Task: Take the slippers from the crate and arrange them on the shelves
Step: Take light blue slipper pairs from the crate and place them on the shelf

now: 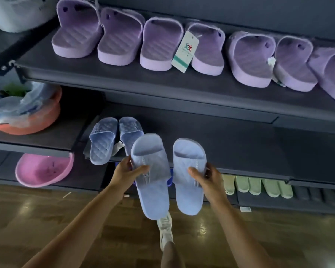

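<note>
I hold two light blue slippers side by side in the air before the middle shelf (230, 144). My left hand (127, 172) grips the left slipper (153, 188) by its side, thumb across the strap. My right hand (205, 176) grips the right slipper (189, 190) the same way. Both point toes toward the shelf. A matching blue pair (112, 138) lies on the shelf's left end. Between the two held slippers a bit of a blue crate (169, 181) shows, mostly hidden.
Several purple slippers (162, 45) line the upper shelf, one with a hanging tag (185, 52). Green slippers (257, 185) sit on the lowest shelf at right. A pink basin (43, 169) and an orange basin (27, 115) with plastic stand at left. My shoe (165, 229) rests on the wooden floor.
</note>
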`<state>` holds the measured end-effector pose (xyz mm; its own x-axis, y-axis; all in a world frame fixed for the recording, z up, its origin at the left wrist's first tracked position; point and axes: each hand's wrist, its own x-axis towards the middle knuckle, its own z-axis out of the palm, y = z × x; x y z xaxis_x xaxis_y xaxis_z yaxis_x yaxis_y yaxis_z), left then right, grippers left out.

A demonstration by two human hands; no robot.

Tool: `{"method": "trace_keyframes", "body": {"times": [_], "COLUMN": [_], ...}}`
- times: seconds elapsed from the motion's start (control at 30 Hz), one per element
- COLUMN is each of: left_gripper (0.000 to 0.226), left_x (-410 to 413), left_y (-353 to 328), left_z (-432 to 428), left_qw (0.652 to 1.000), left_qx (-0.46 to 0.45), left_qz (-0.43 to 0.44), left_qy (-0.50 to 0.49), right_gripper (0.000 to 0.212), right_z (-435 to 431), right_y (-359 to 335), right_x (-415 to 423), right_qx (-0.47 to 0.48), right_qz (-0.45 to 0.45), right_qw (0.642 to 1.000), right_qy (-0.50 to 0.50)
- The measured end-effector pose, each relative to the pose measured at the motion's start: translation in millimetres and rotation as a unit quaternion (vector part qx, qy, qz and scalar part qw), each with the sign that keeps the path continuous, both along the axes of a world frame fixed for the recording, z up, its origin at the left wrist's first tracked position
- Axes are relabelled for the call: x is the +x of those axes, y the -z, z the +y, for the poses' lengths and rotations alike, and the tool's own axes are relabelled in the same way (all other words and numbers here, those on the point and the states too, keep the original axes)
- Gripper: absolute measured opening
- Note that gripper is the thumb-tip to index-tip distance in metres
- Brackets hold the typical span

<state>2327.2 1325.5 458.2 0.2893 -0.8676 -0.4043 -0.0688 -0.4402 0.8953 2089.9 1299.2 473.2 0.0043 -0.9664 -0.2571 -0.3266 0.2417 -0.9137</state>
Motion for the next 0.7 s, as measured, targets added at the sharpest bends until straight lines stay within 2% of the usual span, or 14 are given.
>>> {"method": "trace_keyframes", "body": {"times": [0.13, 0.27, 0.37, 0.47, 0.6, 0.7], "left_gripper": [0.036, 0.066, 0.051, 0.055, 0.019, 0.015], "left_x": [-1.7, -7.6, -6.5, 1.4, 4.7, 7.6], "left_y": [19.7, 33.6, 45.9, 61.3, 71.2, 75.4], "left_z": [-54.8, -109.6, -152.3, -191.4, -222.2, -234.0], "left_qw": [0.999, 0.998, 0.997, 0.998, 0.997, 0.992], "left_qx": [0.037, 0.062, 0.074, 0.064, 0.054, 0.048], "left_qz": [-0.001, -0.011, -0.003, -0.025, -0.04, -0.1], "left_qy": [-0.004, -0.001, -0.002, 0.007, -0.049, -0.059], "right_gripper": [0.059, 0.048, 0.039, 0.038, 0.03, 0.032], "right_z": [-53.4, -109.0, -147.4, -180.5, -214.0, -231.6], "right_y": [24.8, 46.4, 62.5, 75.4, 91.6, 106.1], "right_x": [-1.4, -3.1, -2.5, 2.7, 16.3, 26.8], "right_qx": [0.008, 0.032, 0.043, 0.074, 0.119, 0.142], "right_qz": [0.012, 0.023, 0.036, 0.004, -0.005, 0.0], "right_qw": [1.0, 0.999, 0.998, 0.997, 0.993, 0.99], "right_qy": [0.01, 0.014, -0.006, -0.004, 0.021, 0.02]}}
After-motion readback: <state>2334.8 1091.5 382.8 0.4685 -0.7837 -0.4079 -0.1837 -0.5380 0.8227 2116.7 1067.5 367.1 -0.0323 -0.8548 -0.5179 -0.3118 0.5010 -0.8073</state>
